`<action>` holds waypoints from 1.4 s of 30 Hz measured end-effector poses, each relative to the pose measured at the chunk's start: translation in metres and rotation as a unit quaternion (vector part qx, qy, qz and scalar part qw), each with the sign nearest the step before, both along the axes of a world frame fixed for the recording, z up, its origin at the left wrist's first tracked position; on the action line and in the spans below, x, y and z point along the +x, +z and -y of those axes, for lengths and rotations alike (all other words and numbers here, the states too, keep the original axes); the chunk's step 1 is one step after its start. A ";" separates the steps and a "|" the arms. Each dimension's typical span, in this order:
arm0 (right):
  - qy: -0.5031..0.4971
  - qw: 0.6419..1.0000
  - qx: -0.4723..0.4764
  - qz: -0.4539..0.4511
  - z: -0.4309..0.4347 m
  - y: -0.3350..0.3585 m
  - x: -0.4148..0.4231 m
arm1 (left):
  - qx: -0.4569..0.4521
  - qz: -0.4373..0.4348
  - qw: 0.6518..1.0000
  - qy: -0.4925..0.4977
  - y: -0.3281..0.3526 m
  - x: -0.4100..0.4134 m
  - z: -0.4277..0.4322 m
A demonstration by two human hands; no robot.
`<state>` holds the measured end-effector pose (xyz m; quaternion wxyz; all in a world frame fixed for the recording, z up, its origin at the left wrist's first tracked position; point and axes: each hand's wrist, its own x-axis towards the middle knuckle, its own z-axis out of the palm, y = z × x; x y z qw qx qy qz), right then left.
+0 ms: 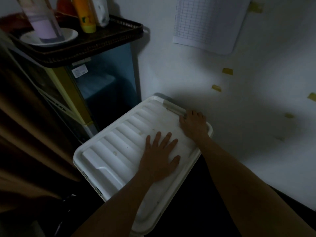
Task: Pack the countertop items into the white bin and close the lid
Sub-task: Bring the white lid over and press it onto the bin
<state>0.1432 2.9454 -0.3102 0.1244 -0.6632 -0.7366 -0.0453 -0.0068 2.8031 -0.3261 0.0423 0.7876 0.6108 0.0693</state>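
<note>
Both hands are down on the ribbed lid [119,142] now, and it sits flat across the top of the white bin [95,187], which stands on the dark floor tucked against the pale wall [256,103]. The left hand [159,158] is pressed palm-down on the smooth right part of the lid, fingers straight and fanned out, thumb out to the side, gripping nothing. The right hand [194,124] lies palm-down at the lid's far right corner, fingers spread and reaching the rim next to the wall, thumb just beside the end of the grey handle strip [173,106]; it holds nothing either. The light is dim, so whether the rim has seated all the way round is hard to tell. Up at the left a dark woven tray [95,43] tops a cabinet, carrying a white dish [68,35] with a lilac see-through container [45,26] standing in it, an orange bottle [85,14] and a white bottle [101,11] just beside that. A gridded sheet [208,23] hangs on the wall, with bits of yellow tape [227,71] scattered below it, and a brown curtain [25,134] fills the left edge
</note>
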 end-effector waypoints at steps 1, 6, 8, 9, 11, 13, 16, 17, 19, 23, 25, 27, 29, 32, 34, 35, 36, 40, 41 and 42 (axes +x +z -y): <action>-0.011 1.000 -0.005 0.011 0.005 0.000 0.005 | -0.001 0.000 1.000 -0.012 0.001 0.000 0.002; -0.091 0.996 0.010 0.001 0.029 -0.003 0.019 | -0.013 0.006 0.997 -0.079 0.003 -0.011 0.003; -0.114 0.993 0.019 -0.002 0.041 -0.004 0.024 | -0.006 0.012 0.994 -0.105 0.003 -0.014 0.004; -0.127 0.992 0.021 0.000 0.046 -0.004 0.027 | -0.006 0.013 0.994 -0.112 0.003 -0.015 0.004; -0.152 0.988 0.000 -0.002 0.055 -0.005 0.033 | -0.008 0.016 0.992 -0.127 0.004 -0.017 0.005; -0.179 0.984 -0.005 0.001 0.063 -0.008 0.038 | -0.012 0.026 0.989 -0.144 0.006 -0.019 0.007; -0.203 0.979 -0.030 0.011 0.080 -0.008 0.046 | -0.014 0.054 0.985 -0.166 0.007 -0.020 0.010; -0.205 0.978 -0.043 0.019 0.087 -0.007 0.049 | -0.010 0.062 0.984 -0.169 0.006 -0.021 0.010; -0.220 0.974 -0.044 0.018 0.103 -0.008 0.055 | -0.006 0.069 0.981 -0.184 0.006 -0.022 0.013; -0.274 0.961 -0.033 0.027 0.137 -0.008 0.063 | 0.014 0.052 0.975 -0.216 0.006 -0.024 0.017; -0.301 0.952 -0.041 0.027 0.157 -0.009 0.064 | 0.023 0.058 0.974 -0.218 0.006 -0.028 0.018; -0.330 0.943 -0.036 0.016 0.176 -0.010 0.063 | 0.032 0.055 0.974 -0.216 0.007 -0.032 0.016; -0.356 0.934 -0.031 0.006 0.198 -0.010 0.061 | 0.047 0.050 0.974 -0.217 0.005 -0.036 0.015; -0.396 0.918 -0.021 -0.014 0.229 -0.009 0.054 | 0.060 0.059 0.973 -0.215 0.003 -0.040 0.014; -0.426 0.904 -0.024 -0.010 0.245 -0.006 0.050 | 0.067 0.066 0.972 -0.215 0.006 -0.040 0.016; -0.436 0.900 -0.029 -0.008 0.252 -0.006 0.049 | 0.068 0.066 0.974 -0.203 0.008 -0.040 0.017; -0.441 0.897 -0.036 -0.008 0.258 -0.005 0.048 | 0.065 0.058 0.980 -0.181 0.010 -0.040 0.019; -0.456 0.888 -0.061 -0.018 0.285 0.002 0.038 | 0.028 -0.026 0.998 -0.057 0.017 -0.042 0.036; -0.462 0.885 -0.064 -0.021 0.291 0.005 0.035 | 0.022 -0.033 0.999 -0.036 0.019 -0.043 0.040; -0.466 0.882 -0.068 -0.023 0.295 0.007 0.032 | 0.016 -0.036 0.999 -0.018 0.019 -0.043 0.044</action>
